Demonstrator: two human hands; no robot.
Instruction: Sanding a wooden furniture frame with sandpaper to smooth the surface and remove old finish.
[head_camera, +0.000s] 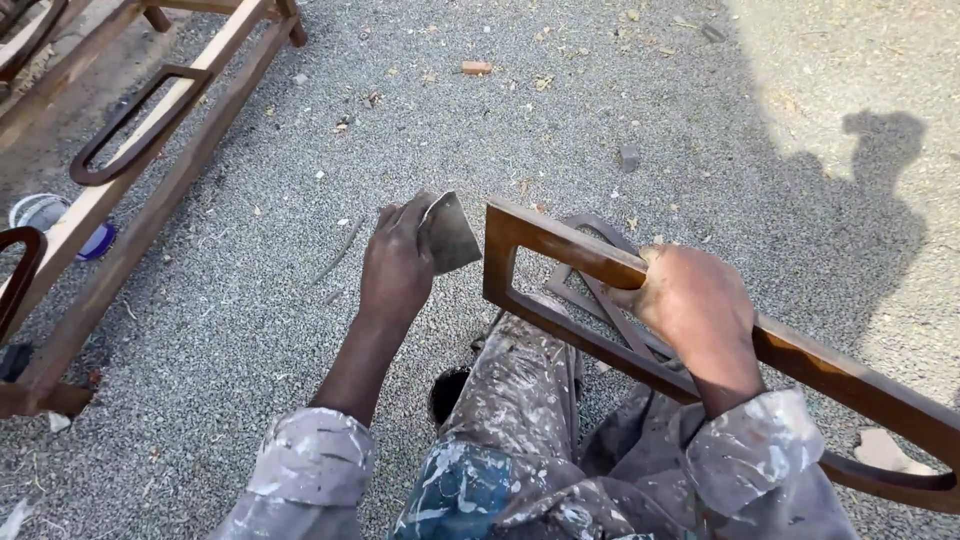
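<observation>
Gripping a flat, grey, worn scraper blade (449, 232), the left hand (398, 262) closes its fingers on the blade's near edge and holds it just beside the squared end of a rusty brown metal frame (560, 246); the right hand (694, 305) wraps tight round the frame's upper bar, which is flat-sided and mottled orange and dark, running from the middle toward the lower right corner of the view; the frame's end forms a sharp rectangular opening, with curved strapwork showing behind it; both sleeves (311, 456) and the trousers (520, 410) are grey cloth spattered with pale and blue paint; beneath lies coarse grey gravel ground (300, 200), strewn with chips and a small brick fragment (477, 68); at the ground's left edge rest more brown frames (150, 150) with looped bars, beside a round tin (45, 215); sunlight and a person's shadow (880, 200) fall at the right edge.
</observation>
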